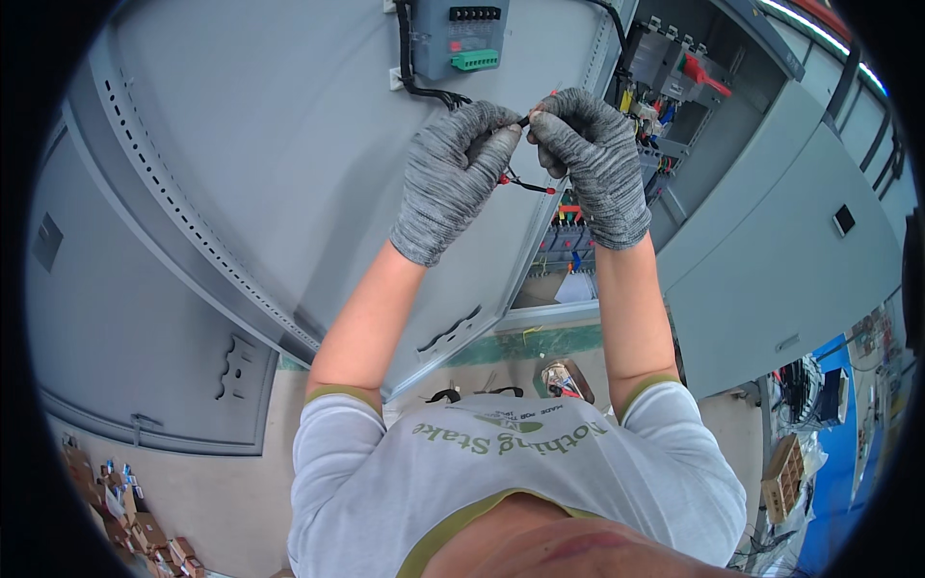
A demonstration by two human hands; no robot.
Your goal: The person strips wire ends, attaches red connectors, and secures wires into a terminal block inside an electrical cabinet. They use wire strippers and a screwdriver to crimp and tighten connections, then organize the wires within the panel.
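Both grey knit-gloved hands, left hand (453,173) and right hand (590,154), pinch thin black wires with red ferrule tips (525,183) before the open grey steel cabinet door (289,144); wire ends hidden inside both grips. Cabinet interior (665,87): breakers, coloured wiring.

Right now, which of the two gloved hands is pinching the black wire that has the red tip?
The left hand. The black wire runs out from its fingers to the red tip. The right hand works higher up, at the wire ends between both hands.

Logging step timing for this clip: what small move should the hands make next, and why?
Probably draw the pinched black wire taut between the left hand and right hand; both grip it near the open cabinet door, and its red-tipped end hangs loose.
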